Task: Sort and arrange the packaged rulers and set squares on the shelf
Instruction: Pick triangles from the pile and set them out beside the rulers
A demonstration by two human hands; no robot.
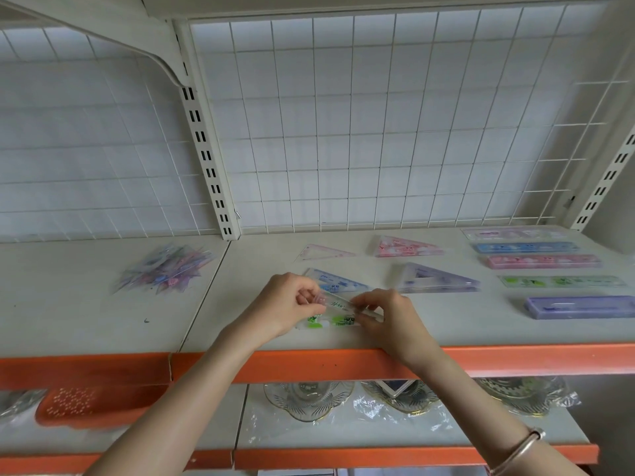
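Head view: a green-printed set square (338,316) in clear packaging is held between both hands close to the front of the shelf (103,321), just behind the orange edge strip (309,364). Its left end is pinched by the curled fingers and thumb of the left hand (288,304), and its right end is gripped by the bent fingers of the right hand (388,317). Whether the package touches the board cannot be told.

Just behind it a blue set square (335,281) is laid flat, with a purple set square (436,278) to its right. Farther back a pale pink set square (323,252) and a pink set square (405,247) are set side by side.

At the right, five packaged rulers (543,261) are arranged in a column, well apart from the hands. An unsorted pile (165,269) of packaged pieces is heaped on the left section of the shelf.

A bracelet (519,448) is worn on the right wrist. On the lower shelf, wrapped glass dishes (309,398) and an orange tray (79,407) are seen
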